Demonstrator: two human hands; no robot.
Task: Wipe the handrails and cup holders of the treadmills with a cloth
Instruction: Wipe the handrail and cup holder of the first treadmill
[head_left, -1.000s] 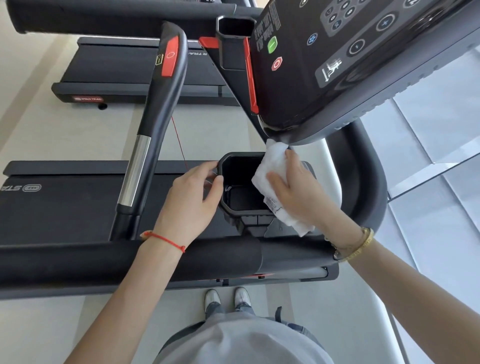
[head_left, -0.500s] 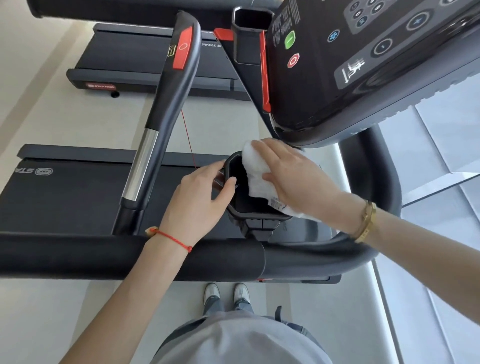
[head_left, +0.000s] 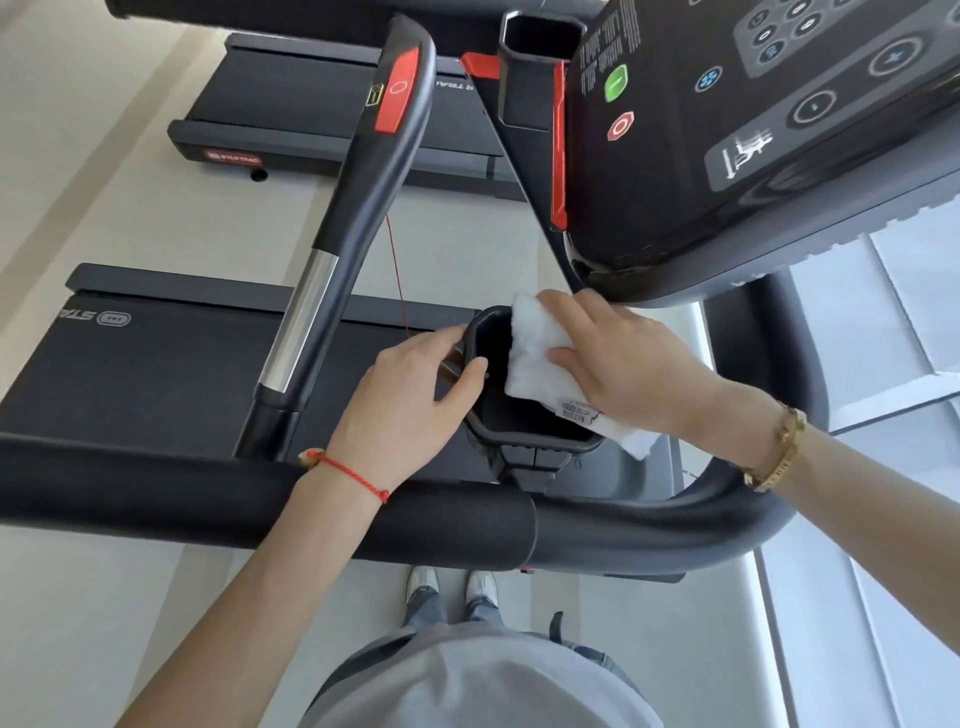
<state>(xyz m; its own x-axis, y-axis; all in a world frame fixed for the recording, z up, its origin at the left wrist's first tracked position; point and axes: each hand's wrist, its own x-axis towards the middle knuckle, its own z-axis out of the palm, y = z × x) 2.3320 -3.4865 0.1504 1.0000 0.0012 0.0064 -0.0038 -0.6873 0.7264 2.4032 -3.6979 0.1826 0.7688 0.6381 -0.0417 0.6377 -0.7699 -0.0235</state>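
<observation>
Your right hand (head_left: 631, 364) pressing the white cloth (head_left: 540, 364) flat over the far rim of the black cup holder (head_left: 524, 423), cloth's long axis running from the console toward you, your left hand (head_left: 410, 395) closed on the holder's near-left rim, mouth facing up, black handrail (head_left: 363, 514) crossing just below, pale floor (head_left: 104, 597), second treadmill (head_left: 322, 119) beyond.

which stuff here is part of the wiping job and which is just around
In the job:
white cloth
cup holder
handrail
right hand
left hand

Just around:
console
second cup holder
neighbouring treadmill
</observation>
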